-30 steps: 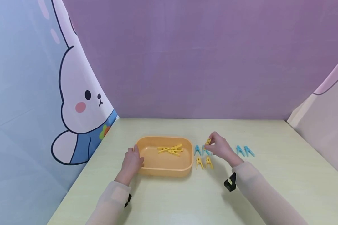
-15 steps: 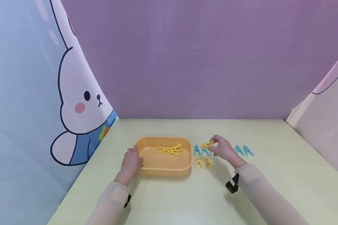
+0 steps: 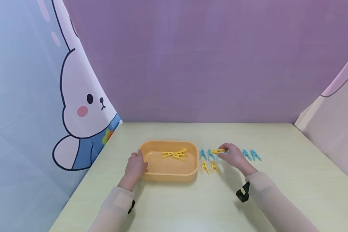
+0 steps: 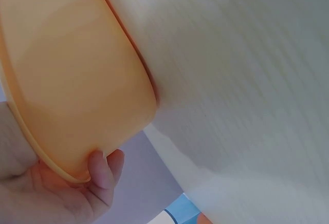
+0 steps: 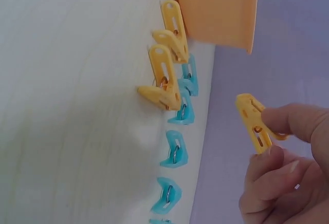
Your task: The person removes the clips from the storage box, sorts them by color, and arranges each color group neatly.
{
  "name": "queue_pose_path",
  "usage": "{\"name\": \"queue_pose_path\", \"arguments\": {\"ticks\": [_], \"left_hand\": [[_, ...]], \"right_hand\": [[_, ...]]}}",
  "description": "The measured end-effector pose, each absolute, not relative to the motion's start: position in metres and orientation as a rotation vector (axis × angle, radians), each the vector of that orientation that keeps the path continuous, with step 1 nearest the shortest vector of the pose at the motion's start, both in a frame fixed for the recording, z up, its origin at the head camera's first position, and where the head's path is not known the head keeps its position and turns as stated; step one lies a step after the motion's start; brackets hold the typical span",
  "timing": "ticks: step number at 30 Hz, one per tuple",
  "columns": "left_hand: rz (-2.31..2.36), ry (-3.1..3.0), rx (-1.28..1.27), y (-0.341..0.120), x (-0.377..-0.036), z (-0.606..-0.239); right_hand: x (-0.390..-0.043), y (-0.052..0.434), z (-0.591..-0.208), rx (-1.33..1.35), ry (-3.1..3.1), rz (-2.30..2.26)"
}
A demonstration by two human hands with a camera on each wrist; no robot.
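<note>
A yellow clothespin [image 3: 218,150] is pinched in the closed grip of the right hand [image 3: 234,156], above the row of blue clothespins [image 3: 206,154] near the middle of the surface [image 3: 278,193]. Its long axis lies roughly level, pointing toward the orange tray [image 3: 169,176]. The tray's left rim is grasped by the left hand [image 3: 135,167]. No writing can be read.

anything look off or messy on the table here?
Nothing stands out. Yellow pegs lie loosely piled in the orange tray, others sit in neat rows on the table. Right hand pinches one yellow peg; left hand holds the tray's edge.
</note>
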State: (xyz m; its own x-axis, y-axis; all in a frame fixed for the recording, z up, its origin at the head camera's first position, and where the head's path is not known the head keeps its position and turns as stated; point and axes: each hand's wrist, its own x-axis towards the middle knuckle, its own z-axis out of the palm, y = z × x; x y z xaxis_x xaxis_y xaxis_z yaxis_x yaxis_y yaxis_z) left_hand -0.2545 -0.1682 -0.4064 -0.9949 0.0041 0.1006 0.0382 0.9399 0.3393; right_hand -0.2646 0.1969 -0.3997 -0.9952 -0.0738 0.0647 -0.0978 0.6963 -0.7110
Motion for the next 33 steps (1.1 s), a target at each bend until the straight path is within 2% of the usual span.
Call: {"name": "queue_pose_path", "arguments": {"ticks": [12,33], "left_hand": [[-0.522,-2.998,-0.046,-0.168,-0.254,-0.406],[-0.518,-3.010,-0.025,-0.167,-0.255,-0.406]], "right_hand": [[-0.264,0.204,-0.406,-0.037,-2.971,1.306],[-0.257,0.210,-0.416,-0.039,-2.972,1.241]]}}
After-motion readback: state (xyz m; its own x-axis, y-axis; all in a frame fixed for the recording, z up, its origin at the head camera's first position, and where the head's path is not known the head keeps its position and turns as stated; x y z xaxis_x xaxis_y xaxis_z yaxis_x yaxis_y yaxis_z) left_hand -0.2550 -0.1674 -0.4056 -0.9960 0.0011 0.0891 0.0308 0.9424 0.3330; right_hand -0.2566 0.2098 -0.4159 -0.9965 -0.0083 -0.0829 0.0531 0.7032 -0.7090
